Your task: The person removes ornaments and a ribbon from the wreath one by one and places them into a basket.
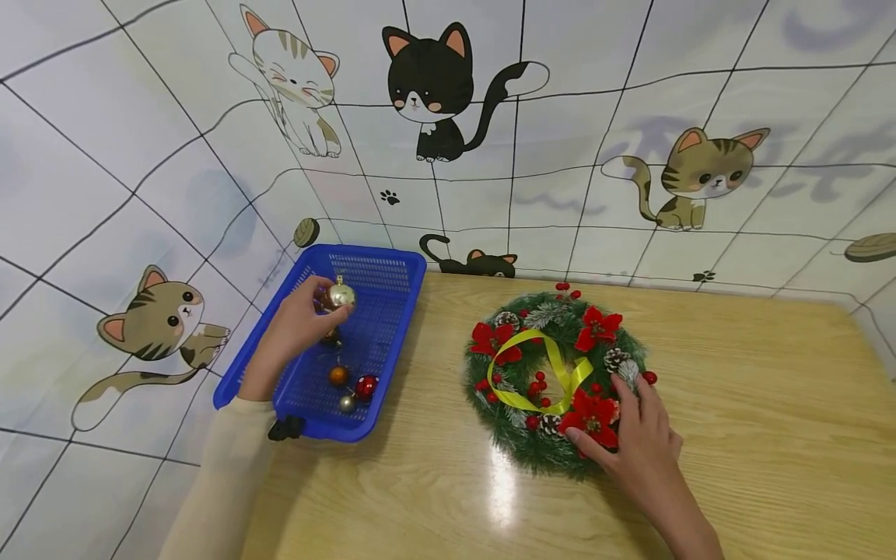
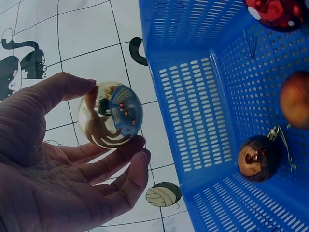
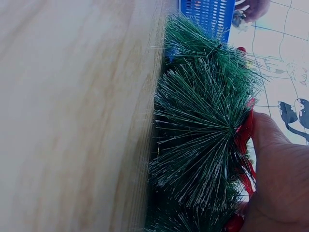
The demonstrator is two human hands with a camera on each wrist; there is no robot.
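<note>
In the head view my left hand (image 1: 301,323) is raised over the basket, pinching a shiny gold Christmas ball (image 1: 342,296) between thumb and fingers. The left wrist view has the gold ball (image 2: 112,115) at the fingertips. My right hand (image 1: 644,443) rests on the lower right of a green Christmas wreath (image 1: 518,443), its thumb and fingers spread around a red poinsettia (image 1: 591,416). A loose loop of yellow ribbon (image 1: 500,397) lies on the wreath. The right wrist view shows the thumb against the red petals; the other fingers are mostly hidden there.
A blue plastic basket (image 1: 402,342) stands at the left by the wall. Inside lie an orange ball (image 1: 339,376), a red ball (image 1: 366,386), a small silver ball (image 1: 347,403) and a brown ball (image 2: 259,158). A cat-printed wall covering (image 1: 574,70) borders the wooden table (image 1: 770,404).
</note>
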